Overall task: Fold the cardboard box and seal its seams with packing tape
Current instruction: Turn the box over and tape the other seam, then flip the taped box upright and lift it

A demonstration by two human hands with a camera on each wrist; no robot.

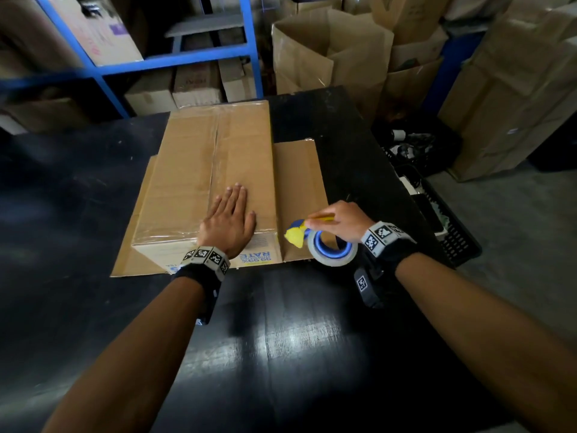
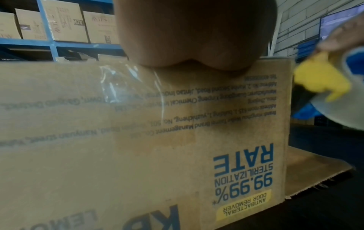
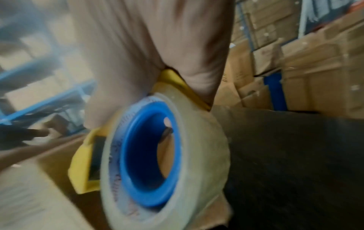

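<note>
A brown cardboard box point(image 1: 190, 170) stands on the black table point(image 1: 281, 339), its top flaps closed and clear tape along the centre seam and the near edge. Its near side point(image 2: 138, 147) carries blue print reading "99.99% STERILIZATION RATE". My left hand point(image 1: 229, 214) lies flat on the box top near the front edge, fingers straight. My right hand point(image 1: 335, 218) grips a yellow tape dispenser point(image 1: 296, 235) with a clear tape roll on a blue core point(image 3: 149, 155), held just right of the box over a side flap point(image 1: 299, 182) lying flat on the table.
Blue shelving point(image 1: 175, 60) with cartons stands behind the table. Open and stacked cardboard boxes point(image 1: 331, 54) crowd the back right. A black plastic crate point(image 1: 437, 214) with items sits on the floor beside the table's right edge.
</note>
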